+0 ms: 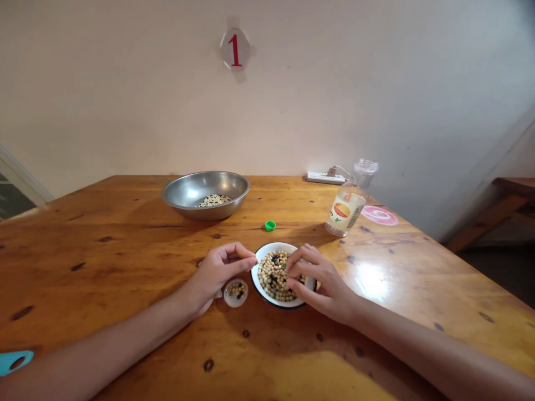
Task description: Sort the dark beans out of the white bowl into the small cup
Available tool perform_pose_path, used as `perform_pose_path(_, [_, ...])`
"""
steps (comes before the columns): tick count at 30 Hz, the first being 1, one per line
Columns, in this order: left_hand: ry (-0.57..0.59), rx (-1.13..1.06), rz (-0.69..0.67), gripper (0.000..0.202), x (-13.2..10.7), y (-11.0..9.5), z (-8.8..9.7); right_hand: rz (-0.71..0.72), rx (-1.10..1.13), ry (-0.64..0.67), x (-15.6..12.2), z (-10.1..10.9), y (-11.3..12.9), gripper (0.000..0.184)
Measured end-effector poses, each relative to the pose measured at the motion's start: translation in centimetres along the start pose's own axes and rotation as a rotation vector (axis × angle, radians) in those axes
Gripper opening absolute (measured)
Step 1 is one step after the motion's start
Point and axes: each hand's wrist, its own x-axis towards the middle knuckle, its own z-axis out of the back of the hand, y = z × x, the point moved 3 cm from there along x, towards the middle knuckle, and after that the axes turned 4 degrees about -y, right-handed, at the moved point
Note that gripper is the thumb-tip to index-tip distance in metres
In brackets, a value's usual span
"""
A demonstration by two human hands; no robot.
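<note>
A white bowl [259,287] with a dark rim holds many small, round, pale beads [273,273], mixed with some black and coloured ones. At its left rim, my left hand [217,273] is closed in a pinch of thumb and index finger; whatever is between the tips is too small to make out. My right hand [320,281] reaches over the bowl's right side, its fingers curled and the tips drawn together just at the beads. Any bead in them is hidden. Beside my left wrist lies a small round white lid [236,301] with a few pale and dark beads in it.
A steel basin [179,203] with pale and dark pieces stands at the back left. A green cap [270,225] lies behind the bowl. An uncapped clear bottle [346,206] stands right, before a white power strip [326,178]. A turquoise handle [14,362] shows at the left edge.
</note>
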Motion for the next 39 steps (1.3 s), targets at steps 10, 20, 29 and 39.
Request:
perform_pose_path(10, [0.009,0.002,-0.014,0.026,0.02,0.09,0.13,0.001,0.017,-0.007,0.03,0.01,0.02,0.013])
perform_pose_path(20, [0.034,0.006,-0.07,0.025,0.13,0.28,0.14,0.008,0.015,-0.012,0.06,0.0,0.05,0.014])
perform_pose_path(29, [0.047,0.002,-0.127,0.025,-0.04,-0.02,-0.03,0.014,-0.008,-0.001,0.07,-0.05,0.02,0.016])
perform_pose_path(39, [0.041,-0.005,-0.132,0.026,-0.16,-0.26,-0.12,0.007,-0.003,0.005,0.15,0.02,0.09,0.015])
